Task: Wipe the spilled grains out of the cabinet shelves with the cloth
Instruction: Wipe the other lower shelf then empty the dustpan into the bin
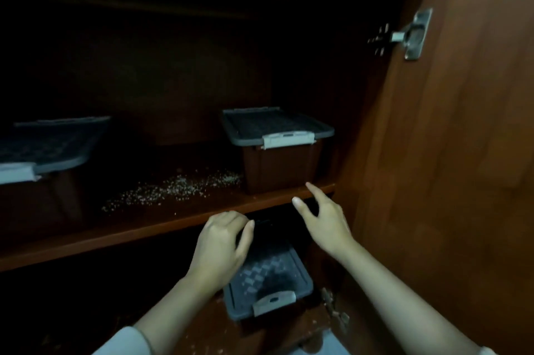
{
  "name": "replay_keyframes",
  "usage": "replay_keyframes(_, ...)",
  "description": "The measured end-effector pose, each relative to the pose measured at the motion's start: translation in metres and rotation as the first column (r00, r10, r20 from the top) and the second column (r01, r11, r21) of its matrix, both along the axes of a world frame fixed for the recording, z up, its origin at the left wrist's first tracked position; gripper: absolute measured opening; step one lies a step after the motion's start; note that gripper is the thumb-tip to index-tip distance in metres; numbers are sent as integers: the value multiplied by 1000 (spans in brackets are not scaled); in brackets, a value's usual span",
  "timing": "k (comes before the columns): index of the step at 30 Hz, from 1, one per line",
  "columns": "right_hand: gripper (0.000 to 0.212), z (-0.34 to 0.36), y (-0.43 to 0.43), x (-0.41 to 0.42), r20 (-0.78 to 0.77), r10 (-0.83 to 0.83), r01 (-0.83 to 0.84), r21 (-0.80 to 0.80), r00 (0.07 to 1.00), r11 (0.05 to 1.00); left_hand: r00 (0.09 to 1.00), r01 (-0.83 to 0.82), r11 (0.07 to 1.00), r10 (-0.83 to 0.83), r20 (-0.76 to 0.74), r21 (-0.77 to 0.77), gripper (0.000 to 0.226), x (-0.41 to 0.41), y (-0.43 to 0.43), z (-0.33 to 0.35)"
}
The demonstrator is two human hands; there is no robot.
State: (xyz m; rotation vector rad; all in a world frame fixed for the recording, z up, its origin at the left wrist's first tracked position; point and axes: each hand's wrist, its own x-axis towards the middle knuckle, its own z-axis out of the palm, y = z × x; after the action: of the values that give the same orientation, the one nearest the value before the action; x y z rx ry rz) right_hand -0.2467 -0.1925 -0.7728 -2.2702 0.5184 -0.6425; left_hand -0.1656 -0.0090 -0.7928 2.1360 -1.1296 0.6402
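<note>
At the shelf [115, 236] front edge, the right hand [320, 219] is hovering spread while the left hand [222, 242], curled with its hold unclear, is sitting nearer the grains [173, 190] streaking lengthwise along the shelf, leftward and deeper in.

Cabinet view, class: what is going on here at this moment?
A person reaches both bare hands into an open wooden cabinet. The right hand is spread open by the middle shelf's front edge, near a lidded brown box. The left hand, curled, is over a grey-lidded box below. Spilled grains lie on the shelf; no cloth shows.
</note>
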Motion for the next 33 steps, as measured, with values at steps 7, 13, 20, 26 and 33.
replay_keyframes(7,76,52,-28,11,94,-146,118,253,985,960,899,-216,929,68,-433,-302,35,23,-14,67)
replay_keyframes(13,79,77,-49,36,121,-194,123,440,973,889,640,-341,883,-34,-768,-323,55,55,-38,106)
replay_keyframes(20,66,76,-53,60,213,-230,63,590,950,805,514,-332,832,-236,-825,-445,50,64,-63,114)
replay_keyframes(26,62,77,-44,49,250,-267,36,664,931,747,408,-339,789,-368,-836,-513,43,64,-55,117)
replay_keyframes(33,58,95,-27,21,240,-270,-17,777,932,630,447,-395,727,-383,-809,-562,12,30,-6,115)
